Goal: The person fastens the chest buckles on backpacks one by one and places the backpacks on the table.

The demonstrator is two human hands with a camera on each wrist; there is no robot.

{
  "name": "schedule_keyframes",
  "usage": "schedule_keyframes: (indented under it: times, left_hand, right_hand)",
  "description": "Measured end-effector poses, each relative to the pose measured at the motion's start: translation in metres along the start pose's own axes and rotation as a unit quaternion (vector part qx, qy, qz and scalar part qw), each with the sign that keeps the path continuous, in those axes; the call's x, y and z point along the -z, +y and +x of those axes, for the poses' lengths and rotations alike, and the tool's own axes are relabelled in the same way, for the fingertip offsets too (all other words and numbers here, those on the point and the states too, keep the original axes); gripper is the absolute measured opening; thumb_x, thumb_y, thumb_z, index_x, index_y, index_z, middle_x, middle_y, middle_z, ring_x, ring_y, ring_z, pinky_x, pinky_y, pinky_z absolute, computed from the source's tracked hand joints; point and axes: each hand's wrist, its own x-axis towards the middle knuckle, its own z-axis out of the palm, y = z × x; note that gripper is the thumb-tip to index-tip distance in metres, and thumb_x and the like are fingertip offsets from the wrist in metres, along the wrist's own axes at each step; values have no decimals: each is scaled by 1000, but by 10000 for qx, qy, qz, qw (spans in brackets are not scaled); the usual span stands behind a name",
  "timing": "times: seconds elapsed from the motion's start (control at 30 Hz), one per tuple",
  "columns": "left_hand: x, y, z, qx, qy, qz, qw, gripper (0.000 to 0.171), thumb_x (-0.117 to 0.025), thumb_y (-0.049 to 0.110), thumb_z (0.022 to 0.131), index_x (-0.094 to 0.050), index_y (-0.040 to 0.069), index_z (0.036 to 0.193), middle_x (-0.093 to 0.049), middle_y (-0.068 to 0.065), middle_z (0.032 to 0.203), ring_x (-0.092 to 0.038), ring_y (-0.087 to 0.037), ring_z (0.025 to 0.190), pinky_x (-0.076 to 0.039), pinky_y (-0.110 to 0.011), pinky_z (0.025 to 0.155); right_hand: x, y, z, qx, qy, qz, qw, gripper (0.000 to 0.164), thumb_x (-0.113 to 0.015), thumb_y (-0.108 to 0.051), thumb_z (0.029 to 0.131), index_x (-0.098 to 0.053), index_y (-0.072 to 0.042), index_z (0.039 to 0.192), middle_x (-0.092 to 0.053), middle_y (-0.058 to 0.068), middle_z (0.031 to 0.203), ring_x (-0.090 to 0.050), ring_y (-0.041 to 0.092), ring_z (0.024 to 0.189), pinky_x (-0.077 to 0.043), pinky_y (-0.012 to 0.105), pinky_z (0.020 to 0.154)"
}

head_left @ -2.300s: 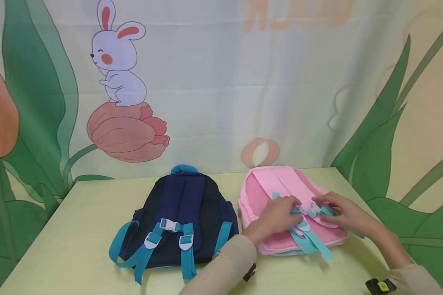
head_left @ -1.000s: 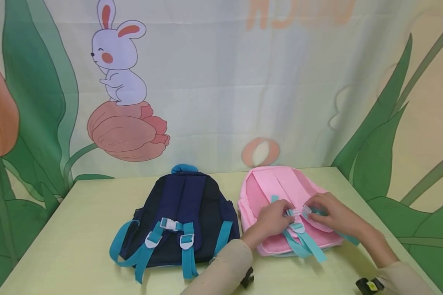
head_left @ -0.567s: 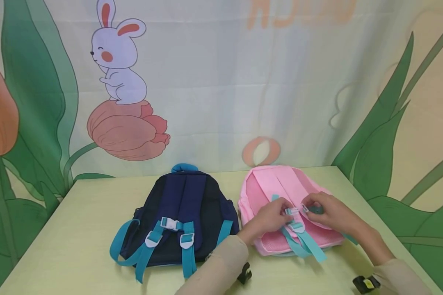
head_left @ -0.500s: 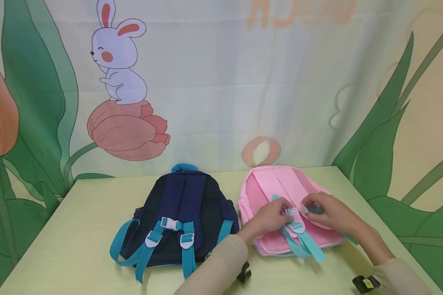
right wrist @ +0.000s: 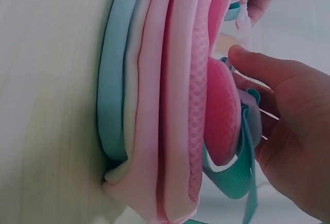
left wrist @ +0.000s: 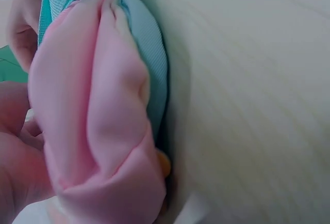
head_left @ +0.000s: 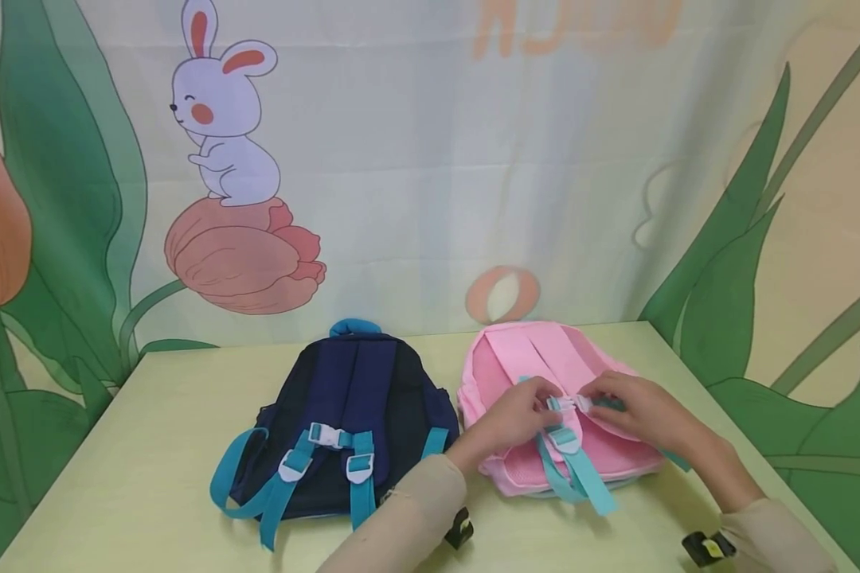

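A pink backpack (head_left: 498, 362) lies back panel up on the right of the table, its turquoise straps (head_left: 589, 477) trailing over the front edge of the bag. My left hand (head_left: 517, 412) pinches one white half of the strap buckle (head_left: 562, 404). From the other side, my right hand (head_left: 638, 407) pinches the second buckle half (head_left: 583, 403). The two halves meet end to end above the shoulder straps; whether they are locked, I cannot tell. In the right wrist view, thumb and fingers of my right hand (right wrist: 299, 105) sit beside the padded strap (right wrist: 224, 115).
A navy backpack (head_left: 330, 477) with blue straps and a joined white buckle (head_left: 330, 435) lies left of the pink one, close to my left forearm. Both rest on a pale yellow table (head_left: 165, 446). Behind hangs a printed curtain (head_left: 394, 159).
Both hands have drawn inward and shifted slightly left, bringing the buckle halves from apart to meeting. The pink bag's hanging straps have moved left. The navy backpack stays put.
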Motion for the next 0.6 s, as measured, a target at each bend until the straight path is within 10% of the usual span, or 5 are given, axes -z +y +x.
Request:
schedule_keyframes:
  times: [0.6]
  left_hand:
    - [24, 3, -6, -387, -113, 847, 9956, 27, -73, 22, 91, -67, 16, 116, -64, 3, 98, -56, -5, 85, -47, -19, 77]
  right_hand:
    - [1, -21, 11, 134, -208, -674, 9974, 25, -74, -22, 89, -74, -20, 114, -65, -12, 101, -58, 5, 84, -53, 30, 75]
